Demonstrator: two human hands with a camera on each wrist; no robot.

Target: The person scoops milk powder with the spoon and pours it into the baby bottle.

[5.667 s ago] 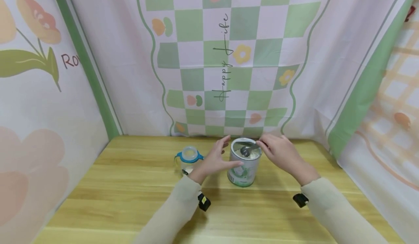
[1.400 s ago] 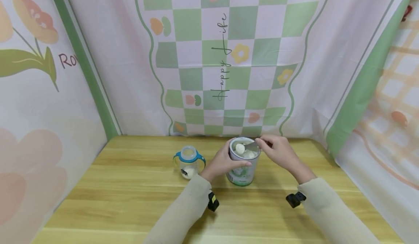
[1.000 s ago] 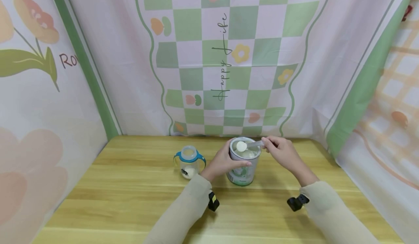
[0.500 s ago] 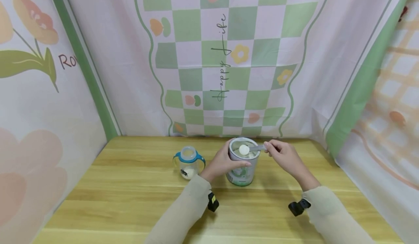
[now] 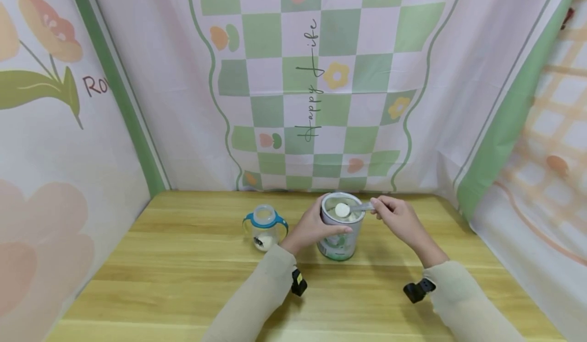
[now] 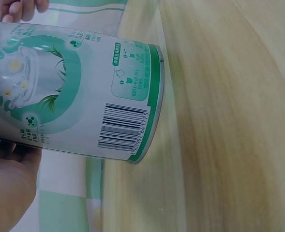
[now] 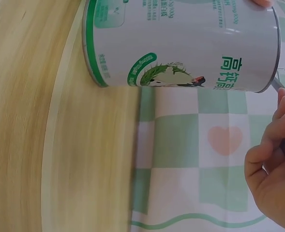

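Note:
A white and green milk powder can [image 5: 338, 242] stands upright on the wooden table, its top uncovered. My left hand [image 5: 308, 228] grips it from the left, thumb across the front just under the rim. In the left wrist view, the can's barcode side [image 6: 123, 126] shows. My right hand [image 5: 398, 220] pinches the grey handle of a scoop [image 5: 359, 207] at the rim's right side. The scoop's bowl is heaped with white powder [image 5: 342, 210] and sits within the can's mouth. In the right wrist view, most of the scoop is hidden behind the can [image 7: 190, 43].
To the left of the can stands a clear baby bottle [image 5: 264, 230] with blue handles, uncapped, with white powder at its bottom. Behind the wooden table [image 5: 183, 270] hangs a green and white checked curtain [image 5: 316, 102]. More printed curtain [image 5: 59, 219] closes off the sides.
My left hand has closed onto the can. The scoop, empty and dark at first, came up full of powder and shifted slightly right. Over the last half second almost nothing moved.

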